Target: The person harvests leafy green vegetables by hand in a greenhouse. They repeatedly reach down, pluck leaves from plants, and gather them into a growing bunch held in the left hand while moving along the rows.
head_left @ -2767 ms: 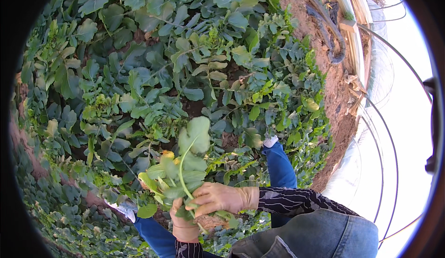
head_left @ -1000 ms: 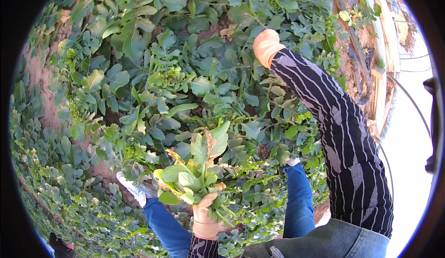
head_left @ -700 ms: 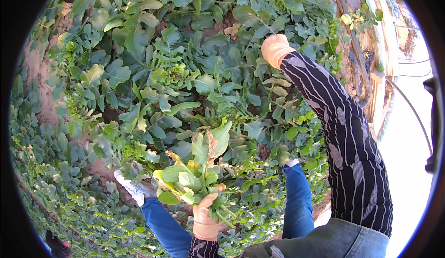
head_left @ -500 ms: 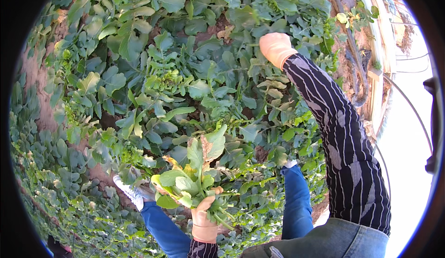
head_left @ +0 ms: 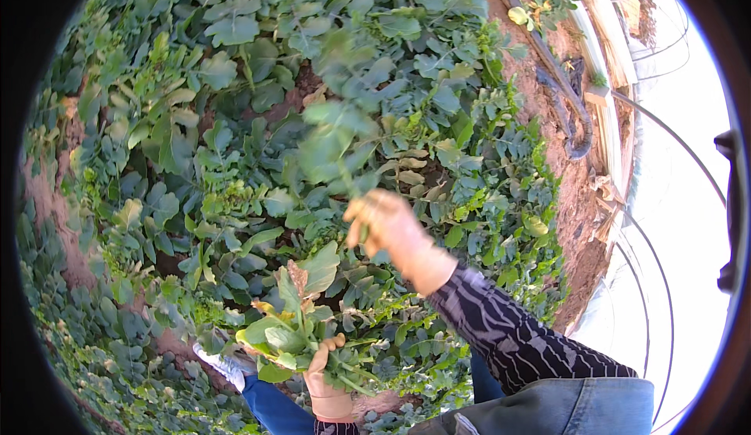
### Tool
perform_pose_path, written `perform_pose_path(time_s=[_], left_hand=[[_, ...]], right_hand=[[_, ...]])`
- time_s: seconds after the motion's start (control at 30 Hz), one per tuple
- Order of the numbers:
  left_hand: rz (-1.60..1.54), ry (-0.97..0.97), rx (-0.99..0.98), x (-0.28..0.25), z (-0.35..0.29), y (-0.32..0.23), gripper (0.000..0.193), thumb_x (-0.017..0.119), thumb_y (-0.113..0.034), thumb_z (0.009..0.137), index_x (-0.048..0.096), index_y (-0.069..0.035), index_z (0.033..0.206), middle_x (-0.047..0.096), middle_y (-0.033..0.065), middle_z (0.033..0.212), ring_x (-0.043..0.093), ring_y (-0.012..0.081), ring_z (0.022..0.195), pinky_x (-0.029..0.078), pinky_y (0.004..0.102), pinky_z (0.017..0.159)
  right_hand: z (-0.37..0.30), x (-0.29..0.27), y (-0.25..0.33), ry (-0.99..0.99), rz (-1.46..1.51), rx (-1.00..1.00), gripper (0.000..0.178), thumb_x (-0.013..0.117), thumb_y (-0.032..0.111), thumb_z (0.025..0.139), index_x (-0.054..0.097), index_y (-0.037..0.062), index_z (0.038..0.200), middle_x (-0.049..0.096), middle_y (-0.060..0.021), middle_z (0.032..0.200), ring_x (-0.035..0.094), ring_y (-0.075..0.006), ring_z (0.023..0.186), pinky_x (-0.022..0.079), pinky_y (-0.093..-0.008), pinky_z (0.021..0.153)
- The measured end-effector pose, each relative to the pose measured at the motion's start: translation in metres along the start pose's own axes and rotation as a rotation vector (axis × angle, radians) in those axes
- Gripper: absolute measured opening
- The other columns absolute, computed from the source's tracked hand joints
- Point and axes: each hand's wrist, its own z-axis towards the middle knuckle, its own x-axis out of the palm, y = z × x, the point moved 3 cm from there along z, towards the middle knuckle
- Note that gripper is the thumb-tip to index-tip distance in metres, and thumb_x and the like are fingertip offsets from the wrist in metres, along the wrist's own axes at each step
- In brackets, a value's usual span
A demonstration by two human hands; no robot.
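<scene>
My left hand (head_left: 325, 384), in a pale orange glove, grips a bunch of picked leaves (head_left: 283, 335) low at the front. The bunch mixes green and yellowing leaves with one brown, withered tip, and its stems poke out to the right. My right hand (head_left: 395, 235), gloved alike and smeared by motion, is closed around the stem of a plucked green leaf (head_left: 336, 142). That leaf is blurred and points up and away from the fingers. Both hands hang over the bed of leafy plants (head_left: 227, 130).
Dense lobed foliage fills most of the ground, with bare reddish soil (head_left: 583, 263) along the right. A dark hose (head_left: 563, 95) lies there beside pale boards (head_left: 602, 36). White plastic sheeting (head_left: 680, 224) with thin curved rods stands beyond. My white shoe (head_left: 221, 364) is among the plants.
My right hand has come back from the far right toward the bunch, bringing a leaf with it. My left hand still grips the bunch. The whole view has shifted somewhat.
</scene>
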Motion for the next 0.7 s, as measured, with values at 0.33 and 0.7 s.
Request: perform_pose_path(time_s=[0.33, 0.7], left_hand=[[-0.085, 0.171, -0.004, 0.011, 0.008, -0.004, 0.060, 0.077, -0.033, 0.080, 0.054, 0.001, 0.123, 0.061, 0.0130, 0.114, 0.060, 0.0304, 0.105, 0.051, 0.0436, 0.092], [0.014, 0.046, 0.122, 0.014, 0.004, -0.010, 0.032, 0.074, -0.018, 0.075, 0.060, 0.002, 0.097, 0.062, 0.0129, 0.099, 0.058, 0.0271, 0.094, 0.044, 0.0437, 0.094]], right_hand=[[-0.129, 0.063, -0.058, 0.622, -1.438, -0.581, 0.032, 0.056, 0.035, 0.089, 0.059, 0.0036, 0.084, 0.064, -0.0186, 0.073, 0.064, -0.0346, 0.058, 0.051, -0.0434, 0.054], [0.173, -0.122, 0.136, -0.120, -0.515, -0.319, 0.038, 0.043, -0.009, 0.079, 0.067, 0.0012, 0.106, 0.070, -0.0132, 0.103, 0.068, -0.0235, 0.084, 0.054, -0.0339, 0.077]])
